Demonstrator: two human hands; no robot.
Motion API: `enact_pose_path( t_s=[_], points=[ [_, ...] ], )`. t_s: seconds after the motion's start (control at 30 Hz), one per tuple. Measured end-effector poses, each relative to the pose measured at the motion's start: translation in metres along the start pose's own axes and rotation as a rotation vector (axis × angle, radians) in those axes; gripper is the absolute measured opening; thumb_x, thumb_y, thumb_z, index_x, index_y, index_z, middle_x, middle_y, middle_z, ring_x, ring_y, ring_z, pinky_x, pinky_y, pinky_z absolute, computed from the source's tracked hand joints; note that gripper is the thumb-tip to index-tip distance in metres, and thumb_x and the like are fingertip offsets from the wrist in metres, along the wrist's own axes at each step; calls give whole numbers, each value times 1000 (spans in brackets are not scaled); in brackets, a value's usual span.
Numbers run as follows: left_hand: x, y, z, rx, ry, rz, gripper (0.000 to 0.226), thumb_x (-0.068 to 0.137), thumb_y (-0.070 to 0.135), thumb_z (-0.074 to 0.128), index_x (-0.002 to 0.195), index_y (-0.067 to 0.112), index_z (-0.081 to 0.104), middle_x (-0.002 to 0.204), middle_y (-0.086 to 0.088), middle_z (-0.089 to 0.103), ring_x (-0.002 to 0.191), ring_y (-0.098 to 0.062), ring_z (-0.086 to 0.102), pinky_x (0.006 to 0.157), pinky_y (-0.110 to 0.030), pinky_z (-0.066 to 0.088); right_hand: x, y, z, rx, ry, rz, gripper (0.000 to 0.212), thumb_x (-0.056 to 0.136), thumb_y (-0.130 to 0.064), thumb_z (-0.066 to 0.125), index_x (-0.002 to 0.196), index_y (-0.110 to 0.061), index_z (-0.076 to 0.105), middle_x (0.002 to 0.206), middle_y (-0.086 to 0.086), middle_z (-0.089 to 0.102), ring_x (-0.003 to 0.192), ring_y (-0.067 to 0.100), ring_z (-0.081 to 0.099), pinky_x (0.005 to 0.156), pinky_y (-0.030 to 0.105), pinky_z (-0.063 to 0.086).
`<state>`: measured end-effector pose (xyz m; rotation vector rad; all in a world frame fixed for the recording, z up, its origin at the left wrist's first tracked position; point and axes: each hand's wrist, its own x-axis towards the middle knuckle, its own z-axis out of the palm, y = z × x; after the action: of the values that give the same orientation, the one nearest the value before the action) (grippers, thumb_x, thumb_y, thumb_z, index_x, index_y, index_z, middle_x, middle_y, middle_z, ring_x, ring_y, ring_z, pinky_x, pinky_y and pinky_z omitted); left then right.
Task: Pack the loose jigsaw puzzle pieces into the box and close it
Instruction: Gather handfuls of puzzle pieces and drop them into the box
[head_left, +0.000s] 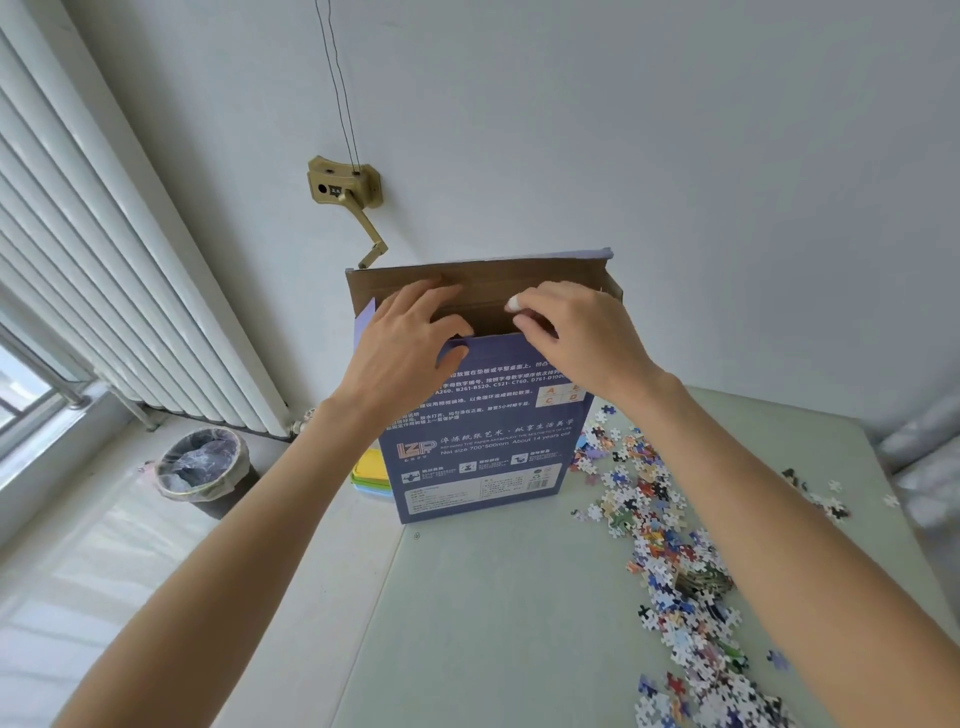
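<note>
While box (480, 441) stands upright, left hand (405, 343) grips open top edge; right hand (576, 332) grip pinches small white bit

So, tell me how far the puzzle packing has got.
Done: the blue cardboard puzzle box stands upright, brown top flap open. In hand: left hand and right hand both work at its opening. Left: the colourful loose jigsaw pieces lie scattered on the pale table; closing comes after.
</note>
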<state>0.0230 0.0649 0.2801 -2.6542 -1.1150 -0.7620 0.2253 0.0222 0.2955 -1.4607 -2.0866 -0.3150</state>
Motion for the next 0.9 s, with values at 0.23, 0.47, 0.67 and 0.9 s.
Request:
enact_pose_path(
  t_s=[0.23, 0.47, 0.67, 0.9],
  points=[
    [-23, 41, 11, -106, 257, 163, 15, 89, 17, 58, 99, 13, 69, 89, 0, 71, 82, -16, 65, 66, -23, 50, -113, 6, -15, -148, 250, 24, 17, 91, -12, 53, 87, -6, 68, 81, 4, 69, 79, 20, 63, 74, 28, 47],
    [-63, 144, 110, -532, -120, 56, 20, 88, 19, 54, 103, 19, 68, 87, 5, 70, 78, -11, 65, 63, -30, 57, -300, 66, 0, -15, -324, 582, 20, 86, -10, 59, 105, -8, 66, 98, 4, 70, 92, 21, 65, 88, 30, 48],
    [-55, 213, 220, -612, -532, -190, 34, 90, 28, 57, 124, 24, 55, 117, 1, 63, 102, -16, 60, 86, -40, 51, -370, 144, -11, 97, -495, 789, 34, 92, -16, 54, 125, -5, 54, 126, 7, 57, 118, 23, 49, 99, 29, 35],
    [-35, 238, 325, -309, -696, -256, 55, 91, 41, 51, 140, 25, 34, 146, -10, 32, 134, -31, 30, 107, -45, 31, -403, 256, 20, 93, -522, 788, 40, 92, -21, 56, 128, -6, 51, 136, 10, 48, 129, 26, 38, 107, 35, 27]
  ],
)
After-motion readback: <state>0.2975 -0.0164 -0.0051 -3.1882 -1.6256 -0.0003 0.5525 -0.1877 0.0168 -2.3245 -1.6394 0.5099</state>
